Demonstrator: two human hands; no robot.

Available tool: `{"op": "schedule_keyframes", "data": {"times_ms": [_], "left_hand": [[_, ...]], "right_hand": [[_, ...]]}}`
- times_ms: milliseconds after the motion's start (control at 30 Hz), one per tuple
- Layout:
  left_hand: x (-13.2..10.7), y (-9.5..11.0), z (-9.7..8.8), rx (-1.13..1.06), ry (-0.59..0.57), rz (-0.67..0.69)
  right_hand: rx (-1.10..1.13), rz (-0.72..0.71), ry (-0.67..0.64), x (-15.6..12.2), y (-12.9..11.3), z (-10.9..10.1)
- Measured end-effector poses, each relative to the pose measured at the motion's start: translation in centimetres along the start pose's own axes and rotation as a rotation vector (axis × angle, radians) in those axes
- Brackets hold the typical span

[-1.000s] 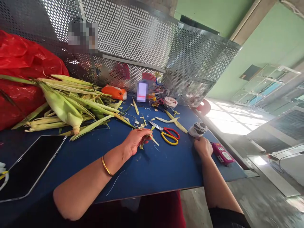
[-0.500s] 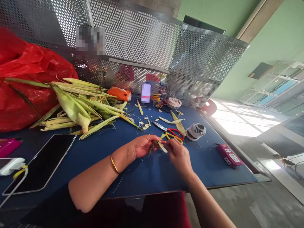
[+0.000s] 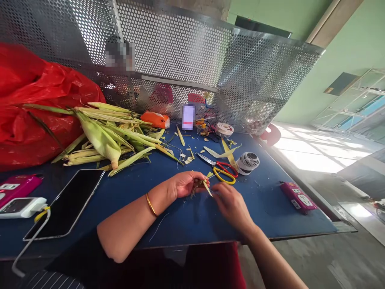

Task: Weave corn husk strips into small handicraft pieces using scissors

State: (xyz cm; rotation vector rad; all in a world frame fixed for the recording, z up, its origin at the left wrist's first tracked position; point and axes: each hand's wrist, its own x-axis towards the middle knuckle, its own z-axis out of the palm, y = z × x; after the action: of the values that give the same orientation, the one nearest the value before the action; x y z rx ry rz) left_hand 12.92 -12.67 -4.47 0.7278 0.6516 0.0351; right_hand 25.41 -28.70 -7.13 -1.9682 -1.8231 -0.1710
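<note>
My left hand (image 3: 192, 184) is closed around a small bundle of corn husk (image 3: 205, 184), pinching it between thumb and fingers. One pale strip points down and right from the bundle, and fine strands hang beneath. Close by on the right, my right hand (image 3: 233, 204) has its fingers curled together beside the strip's tip; whatever they pinch is too small to make out. A thin thread runs from the bundle toward a spool of white thread (image 3: 248, 163). Behind my hands lie scissors (image 3: 224, 172) with red and yellow handles.
Corn husks (image 3: 99, 136) are heaped at the left against a red plastic bag (image 3: 39, 112). A large phone (image 3: 67, 202) and white charger (image 3: 22, 207) lie nearer. A purple box (image 3: 298, 197) sits by the right edge. A perforated metal screen (image 3: 177, 44) stands behind the blue table (image 3: 192, 224).
My right hand has drawn slightly down and away from the bundle, and its fingers have shifted. My left hand keeps its grip. The whole view has shifted a little, so things sit further right.
</note>
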Motion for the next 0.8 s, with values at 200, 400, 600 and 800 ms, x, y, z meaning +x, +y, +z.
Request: {"op": "schedule_keyframes", "data": {"times_ms": [200, 400, 600, 800], "left_hand": [[-0.2, 1.4, -0.7, -0.017, 0.09, 0.111], [-0.2, 1.8, -0.9, -0.002, 0.144, 0.184], [-0.3, 2.4, -1.4, -0.018, 0.165, 0.242], [-0.2, 2.6, -1.9, -0.045, 0.148, 0.283]], "right_hand": [[-0.287, 0.306, -0.144, 3.9, 6.5, -1.0], [-0.328, 0.265, -0.326, 6.8, 6.7, -1.7], [-0.14, 0.35, -0.476, 4.0, 5.6, -3.5], [0.613, 0.682, -0.46, -1.4, 7.2, -5.3]]}}
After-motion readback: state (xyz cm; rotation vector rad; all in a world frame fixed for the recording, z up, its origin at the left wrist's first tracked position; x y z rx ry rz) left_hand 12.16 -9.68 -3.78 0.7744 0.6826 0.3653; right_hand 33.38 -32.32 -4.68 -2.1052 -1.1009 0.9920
